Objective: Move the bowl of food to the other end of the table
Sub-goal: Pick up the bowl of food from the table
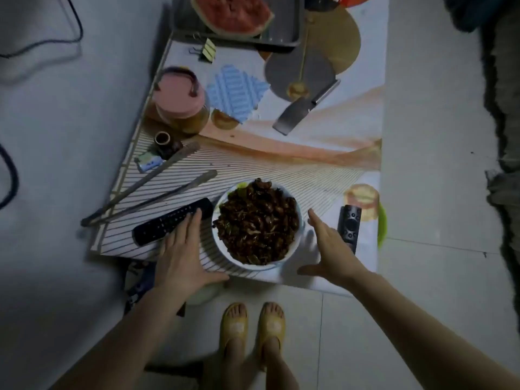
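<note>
The surface (323,153) runs long and narrow away from the person, with pale floor on both long sides. At its far end a dark tray (284,35) carrying a cut watermelon (233,15) fills most of the width. The middle stretch is the barest part, holding only a cleaver (298,114) toward the right edge, a blue cloth (236,91) near the centre and a pink-lidded jar (180,99) against the left edge.

The white bowl of food (257,225), heaped with dark pieces, sits at the near end, its rim close to the near edge and roughly midway between the long sides. A black remote (168,223) lies just left of it, and two long sticks (152,190) slant off the near left corner. A smaller black remote (349,223) lies to its right, near the right edge.

The left hand (183,257) is open, fingers spread flat, hovering beside the bowl's left side over the near edge. The right hand (329,249) is likewise open, palm turned inward, just right of the bowl. Neither hand touches it.
</note>
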`<action>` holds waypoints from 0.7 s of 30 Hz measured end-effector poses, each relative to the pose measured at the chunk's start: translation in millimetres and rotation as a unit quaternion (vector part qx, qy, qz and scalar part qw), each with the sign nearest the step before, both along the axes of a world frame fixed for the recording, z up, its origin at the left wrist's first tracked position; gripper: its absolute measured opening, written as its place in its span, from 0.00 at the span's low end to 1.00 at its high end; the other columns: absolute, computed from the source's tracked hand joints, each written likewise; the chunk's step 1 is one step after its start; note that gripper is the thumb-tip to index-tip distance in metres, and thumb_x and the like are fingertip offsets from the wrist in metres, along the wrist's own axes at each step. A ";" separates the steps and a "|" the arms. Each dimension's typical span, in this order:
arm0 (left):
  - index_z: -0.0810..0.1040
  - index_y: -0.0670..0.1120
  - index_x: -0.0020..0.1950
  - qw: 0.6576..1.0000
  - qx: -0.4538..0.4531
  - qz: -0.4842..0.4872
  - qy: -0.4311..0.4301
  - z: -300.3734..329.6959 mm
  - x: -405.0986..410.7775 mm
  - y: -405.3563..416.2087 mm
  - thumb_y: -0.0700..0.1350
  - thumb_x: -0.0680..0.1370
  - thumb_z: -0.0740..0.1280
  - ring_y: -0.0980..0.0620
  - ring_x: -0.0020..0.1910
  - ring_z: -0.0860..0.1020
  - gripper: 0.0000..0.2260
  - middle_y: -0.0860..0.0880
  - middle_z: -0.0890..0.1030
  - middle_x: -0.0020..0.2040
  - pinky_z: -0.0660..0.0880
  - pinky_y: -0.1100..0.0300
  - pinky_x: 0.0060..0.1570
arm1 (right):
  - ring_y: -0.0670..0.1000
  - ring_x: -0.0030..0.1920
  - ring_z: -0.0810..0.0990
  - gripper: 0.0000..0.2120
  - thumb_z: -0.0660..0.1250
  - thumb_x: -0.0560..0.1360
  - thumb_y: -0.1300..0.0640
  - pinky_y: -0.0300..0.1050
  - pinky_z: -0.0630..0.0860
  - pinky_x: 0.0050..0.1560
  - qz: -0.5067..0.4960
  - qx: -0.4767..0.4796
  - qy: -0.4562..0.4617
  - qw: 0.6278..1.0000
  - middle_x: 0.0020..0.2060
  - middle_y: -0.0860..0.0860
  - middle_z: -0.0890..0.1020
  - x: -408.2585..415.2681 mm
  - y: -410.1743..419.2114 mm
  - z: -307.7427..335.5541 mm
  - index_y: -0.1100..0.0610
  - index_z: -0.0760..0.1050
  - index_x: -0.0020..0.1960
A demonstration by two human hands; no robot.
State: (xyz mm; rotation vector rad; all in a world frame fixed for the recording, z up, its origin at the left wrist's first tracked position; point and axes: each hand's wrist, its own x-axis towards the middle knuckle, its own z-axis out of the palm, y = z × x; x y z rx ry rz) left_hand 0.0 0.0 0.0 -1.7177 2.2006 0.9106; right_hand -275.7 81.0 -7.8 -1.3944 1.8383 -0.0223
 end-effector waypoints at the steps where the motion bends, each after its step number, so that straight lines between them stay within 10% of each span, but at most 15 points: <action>1: 0.41 0.51 0.76 1.000 -0.007 -0.002 0.007 -9.5 -0.3 -2.0 0.64 0.54 0.79 0.43 0.75 0.55 0.64 0.45 0.52 0.78 0.53 0.41 0.74 | 0.61 0.69 0.66 0.61 0.81 0.61 0.49 0.54 0.68 0.68 0.008 -0.014 -0.002 1.000 0.74 0.56 0.64 -3.4 -2.5 -10.8 0.58 0.41 0.77; 13: 0.56 0.49 0.75 0.991 -0.124 -0.008 0.040 -53.2 -16.2 -9.5 0.59 0.57 0.80 0.41 0.77 0.47 0.53 0.41 0.51 0.79 0.42 0.37 0.73 | 0.45 0.55 0.64 0.45 0.81 0.60 0.49 0.47 0.61 0.59 0.014 -0.180 -0.051 0.982 0.61 0.55 0.76 3.2 -19.7 -44.0 0.60 0.64 0.71; 21: 0.63 0.50 0.73 0.983 -0.098 0.016 0.154 -60.2 -7.5 -15.0 0.59 0.59 0.78 0.51 0.74 0.41 0.47 0.46 0.50 0.78 0.39 0.37 0.72 | 0.42 0.54 0.72 0.43 0.81 0.62 0.54 0.27 0.71 0.51 -0.082 -0.159 -0.186 0.966 0.58 0.39 0.74 10.2 -12.0 -43.5 0.45 0.61 0.69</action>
